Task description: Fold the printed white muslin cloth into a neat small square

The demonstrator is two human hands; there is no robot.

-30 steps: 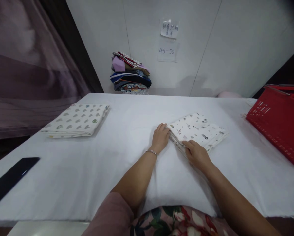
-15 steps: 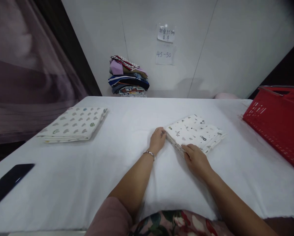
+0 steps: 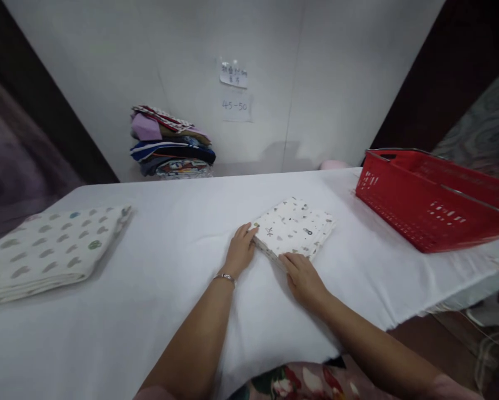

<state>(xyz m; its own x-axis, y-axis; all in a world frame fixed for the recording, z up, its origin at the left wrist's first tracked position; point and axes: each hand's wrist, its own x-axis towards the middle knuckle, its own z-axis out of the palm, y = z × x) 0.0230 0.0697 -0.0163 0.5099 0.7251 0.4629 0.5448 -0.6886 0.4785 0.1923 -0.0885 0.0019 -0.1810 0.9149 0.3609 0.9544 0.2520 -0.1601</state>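
Note:
A small folded white cloth with little printed shapes (image 3: 295,228) lies on the white table (image 3: 170,289) in front of me. My left hand (image 3: 240,253), with a thin bracelet at the wrist, rests against the cloth's near left corner, fingers together and flat. On the cloth's near edge lies my right hand (image 3: 302,278), its fingers curled down over that edge. Both hands touch the cloth and hold nothing else.
A larger folded white cloth with grey and green prints (image 3: 45,253) lies at the left. A red plastic basket (image 3: 428,197) stands at the right table edge. A pile of folded colourful clothes (image 3: 170,144) sits by the wall under two paper notes (image 3: 235,91).
The view has swung to the right, so the basket shows more fully and the dark phone at the left is out of frame. My hands stay on the small folded cloth.

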